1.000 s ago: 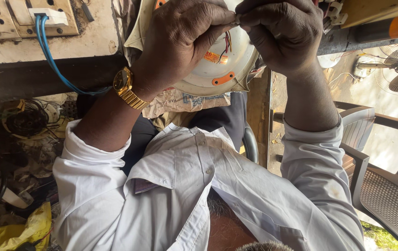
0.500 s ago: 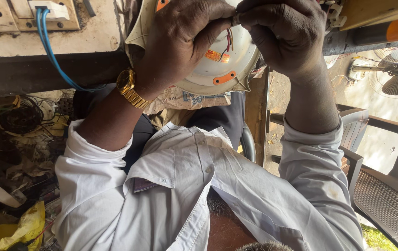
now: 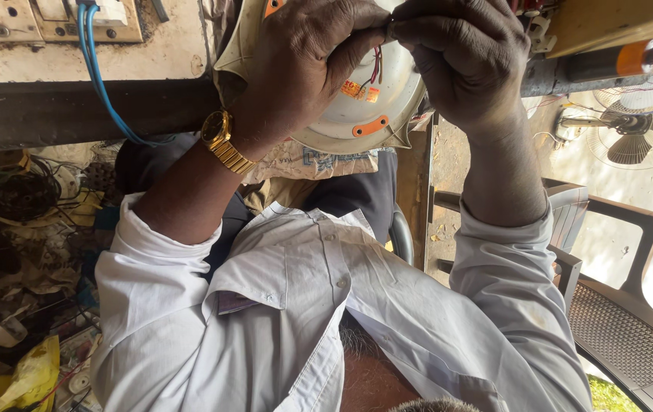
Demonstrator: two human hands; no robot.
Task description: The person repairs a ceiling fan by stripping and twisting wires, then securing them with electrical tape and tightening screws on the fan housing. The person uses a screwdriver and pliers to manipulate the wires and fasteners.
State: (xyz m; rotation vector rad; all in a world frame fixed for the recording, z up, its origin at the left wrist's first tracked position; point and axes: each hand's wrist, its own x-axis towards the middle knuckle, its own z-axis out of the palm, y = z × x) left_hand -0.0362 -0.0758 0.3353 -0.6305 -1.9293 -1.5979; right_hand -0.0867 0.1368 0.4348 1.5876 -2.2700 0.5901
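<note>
My left hand (image 3: 303, 69), with a gold watch on its wrist, is curled over the rim of a white round housing (image 3: 391, 107) that has orange tabs (image 3: 372, 124). My right hand (image 3: 464, 61) is closed just right of it. Its fingertips meet my left thumb at the top of the housing. Thin red wires (image 3: 377, 67) run from the inside of the housing up to that pinch. What exactly sits between the fingertips is hidden. My white shirt sleeves fill the lower part of the view.
A dirty switchboard with sockets (image 3: 6, 23) and a blue cable (image 3: 101, 91) are at the top left. A black-and-orange tool (image 3: 609, 61) lies at the top right above a pedestal fan (image 3: 632, 130). A dark plastic chair (image 3: 624, 320) stands right; tangled wires (image 3: 14, 198) lie left.
The view has drifted slightly. Both hands stay pinched together at the wires on the white housing, with only small finger shifts.
</note>
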